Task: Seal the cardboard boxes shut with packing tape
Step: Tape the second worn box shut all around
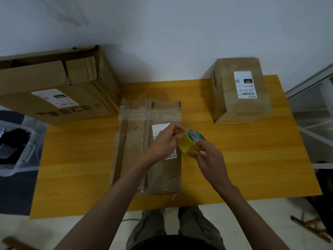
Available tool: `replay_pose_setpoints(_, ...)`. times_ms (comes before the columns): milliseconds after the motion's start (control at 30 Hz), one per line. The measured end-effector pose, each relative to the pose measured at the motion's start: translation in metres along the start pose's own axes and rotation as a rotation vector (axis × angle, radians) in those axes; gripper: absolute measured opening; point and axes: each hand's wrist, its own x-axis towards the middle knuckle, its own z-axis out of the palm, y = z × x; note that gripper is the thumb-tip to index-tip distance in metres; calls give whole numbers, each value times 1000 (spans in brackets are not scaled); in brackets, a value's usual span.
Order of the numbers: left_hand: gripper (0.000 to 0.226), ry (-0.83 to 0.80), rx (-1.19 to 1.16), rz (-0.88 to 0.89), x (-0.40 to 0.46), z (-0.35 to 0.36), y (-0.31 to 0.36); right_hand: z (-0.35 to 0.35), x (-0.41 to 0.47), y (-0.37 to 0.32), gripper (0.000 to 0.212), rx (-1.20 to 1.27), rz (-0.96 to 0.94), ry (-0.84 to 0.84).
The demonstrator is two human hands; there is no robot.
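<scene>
My right hand (207,156), at 4 o'clock of centre, has its grip curled round the tape roll (191,142), held above the flat box's (149,150) right edge. My left hand (166,141) reaches in from 7 o'clock, fingertips pinching at the roll's rim. The flat box lies mid-surface (252,159), yellow wood. A tall box (241,91) stands at 2 o'clock, a large box (57,87) at 10 o'clock against the white wall (180,33).

Three cardboard boxes (147,147), one tape roll (189,141)
</scene>
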Motion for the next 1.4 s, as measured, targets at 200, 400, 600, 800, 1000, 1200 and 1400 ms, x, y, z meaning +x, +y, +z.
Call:
replay_pose_setpoints(200, 17, 55, -56, 52, -5, -12, 10, -14, 3, 2, 20, 135, 40, -6)
replay_pose_setpoints(400, 8, 90, 64, 18, 1, -11, 10, -11, -2, -4, 27, 84, -1, 10)
replay_pose_setpoints(600, 5, 64, 152, 36, 5, -21, 21, -14, -2, -10, 15, -30, -45, 21)
replay_pose_setpoints(800, 6, 72, 164, -16, 7, -21, 20, -17, -2, -14, 16, -152, -89, 23)
replay_pose_setpoints(1000, 8, 16, 226, -46, 10, -32, 20, -13, -8, -20, 17, -222, -106, 15)
replay_pose_setpoints(1200, 7, 100, 274, -36, 8, -32, 17, -11, -7, -27, 16, -258, -91, 42)
replay_pose_setpoints(1400, 7, 195, 298, -28, 0, -36, 18, -15, -11, -22, 16, -320, -62, 37)
